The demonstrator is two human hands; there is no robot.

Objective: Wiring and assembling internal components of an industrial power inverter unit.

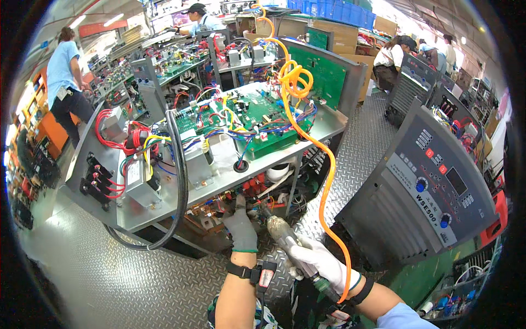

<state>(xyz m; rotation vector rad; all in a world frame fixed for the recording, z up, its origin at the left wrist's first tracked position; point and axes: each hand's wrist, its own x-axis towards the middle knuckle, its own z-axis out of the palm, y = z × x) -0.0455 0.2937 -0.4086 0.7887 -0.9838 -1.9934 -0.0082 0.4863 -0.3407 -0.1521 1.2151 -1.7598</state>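
The right hand (322, 262) is clamped around a power driver (281, 230) pointing into the open machine (327, 122). The left hand (241, 230) reaches inside it, grip unclear.

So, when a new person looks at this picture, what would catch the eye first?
Probably the bright orange hose, looped at upper centre and running down beside the white-gloved right hand, which grips a hand tool. Next, the green circuit board with colourful wires on top of the open machine in the middle. Then the dark control panel with two blue knobs, at right.
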